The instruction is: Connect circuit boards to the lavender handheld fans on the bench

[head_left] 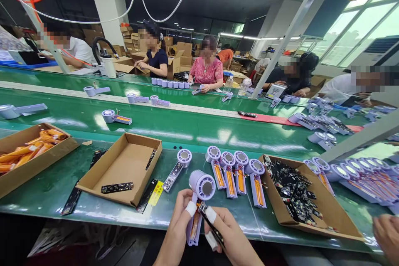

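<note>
My left hand [178, 226] grips a lilac handheld fan housing [199, 187] upright by its handle, with an orange battery and wires [195, 224] in the open handle. My right hand [232, 237] pinches a black circuit board strip [212, 222] against that handle. White tape covers several of my fingers. To the right stands a row of similar lilac housings [240, 170] with orange batteries. A cardboard tray [277, 203] heaped with black boards lies beyond them. A shallow cardboard tray [121, 162] with a black board lies to my left.
A box of orange parts [34, 158] sits at far left. Green conveyor belts [156, 126] carry lilac fan parts. Co-workers [205, 70] sit across the line among cardboard boxes. Another person's hand [388, 237] enters at lower right. Overhead hoses and metal frame posts cross the view.
</note>
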{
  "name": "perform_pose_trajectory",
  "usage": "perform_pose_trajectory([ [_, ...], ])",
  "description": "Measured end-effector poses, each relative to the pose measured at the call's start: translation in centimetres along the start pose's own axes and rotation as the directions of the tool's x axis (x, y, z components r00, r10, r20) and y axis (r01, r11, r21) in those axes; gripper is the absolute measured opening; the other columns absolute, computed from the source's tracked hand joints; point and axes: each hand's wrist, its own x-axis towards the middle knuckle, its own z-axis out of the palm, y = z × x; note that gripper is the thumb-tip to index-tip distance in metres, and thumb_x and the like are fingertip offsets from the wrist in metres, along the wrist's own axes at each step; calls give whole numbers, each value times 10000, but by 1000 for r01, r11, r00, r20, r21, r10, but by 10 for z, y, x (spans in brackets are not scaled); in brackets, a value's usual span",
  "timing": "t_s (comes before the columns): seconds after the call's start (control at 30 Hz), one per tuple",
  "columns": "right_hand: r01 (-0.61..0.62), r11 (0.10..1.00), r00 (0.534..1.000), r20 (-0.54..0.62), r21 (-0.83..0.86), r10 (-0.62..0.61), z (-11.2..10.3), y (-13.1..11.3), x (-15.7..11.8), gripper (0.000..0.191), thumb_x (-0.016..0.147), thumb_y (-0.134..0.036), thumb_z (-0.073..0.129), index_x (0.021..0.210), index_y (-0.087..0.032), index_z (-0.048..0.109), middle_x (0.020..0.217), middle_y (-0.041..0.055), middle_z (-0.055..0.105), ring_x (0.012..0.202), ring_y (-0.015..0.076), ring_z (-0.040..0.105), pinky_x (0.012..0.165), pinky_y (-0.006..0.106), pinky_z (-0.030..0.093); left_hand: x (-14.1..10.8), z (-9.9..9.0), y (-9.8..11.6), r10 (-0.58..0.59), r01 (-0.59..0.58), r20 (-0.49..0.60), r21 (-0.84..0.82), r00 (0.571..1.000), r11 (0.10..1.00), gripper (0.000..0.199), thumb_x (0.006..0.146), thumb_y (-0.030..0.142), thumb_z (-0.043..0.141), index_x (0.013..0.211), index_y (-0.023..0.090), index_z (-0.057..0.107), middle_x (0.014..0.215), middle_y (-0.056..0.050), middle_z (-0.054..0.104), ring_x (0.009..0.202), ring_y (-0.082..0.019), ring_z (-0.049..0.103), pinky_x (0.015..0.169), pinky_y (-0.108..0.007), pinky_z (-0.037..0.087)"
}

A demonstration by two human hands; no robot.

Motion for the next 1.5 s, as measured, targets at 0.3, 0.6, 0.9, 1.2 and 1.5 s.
perform_pose_trajectory([
  [0.3, 36, 996, 994, -103, 82, -27, -1, 12, -2, 402, 823, -654, 496, 634, -303, 550, 566, 46, 567, 437, 151, 509, 417, 325, 367, -1, 8, -4, 55, -66, 72, 171, 996, 983, 333, 875, 375, 608, 1157, 252, 480, 1109, -42, 636, 635, -77, 537, 609, -207, 433],
  [0.6, 157, 931, 963, -158, -330, -219, 0, 27, -15, 406, 870, -544, 452, 1271, -498, 500, 899, 96, 717, 750, 281, 680, 519, 368, 496, 3, 16, -5, 115, -77, -125, 276, 985, 958, 258, 899, 370, 518, 1124, 248, 491, 785, 35, 617, 569, -91, 433, 557, -198, 389],
  [0.9, 164, 672, 870, -215, -722, -444, 6, 32, -6, 548, 876, -430, 465, 1420, -446, 399, 1246, 37, 651, 1097, 383, 618, 739, 469, 582, 0, 19, -13, 124, -37, -264, 311, 956, 950, 436, 901, 468, 466, 1266, 235, 420, 1351, -111, 542, 1247, -273, 498, 997, -360, 405],
  [1.2, 125, 566, 846, -211, -815, -490, -138, -29, -33, 526, 859, -420, 435, 1363, -308, 537, 1018, 103, 726, 985, 343, 659, 738, 478, 561, 3, 19, -11, 95, 2, -264, 346, 960, 938, 508, 899, 501, 426, 1315, 229, 321, 1486, -123, 365, 1416, -266, 269, 1143, -405, 181],
  [1.5, 272, 530, 825, -88, -803, -558, -213, -22, -19, 350, 810, -301, 418, 885, -312, 759, 1031, 24, 737, 986, 275, 683, 952, 523, 475, 18, 7, -34, 140, -55, -315, 263, 939, 963, 553, 818, 516, 553, 1254, 206, 411, 1345, -128, 553, 1286, -283, 485, 1085, -387, 333],
])
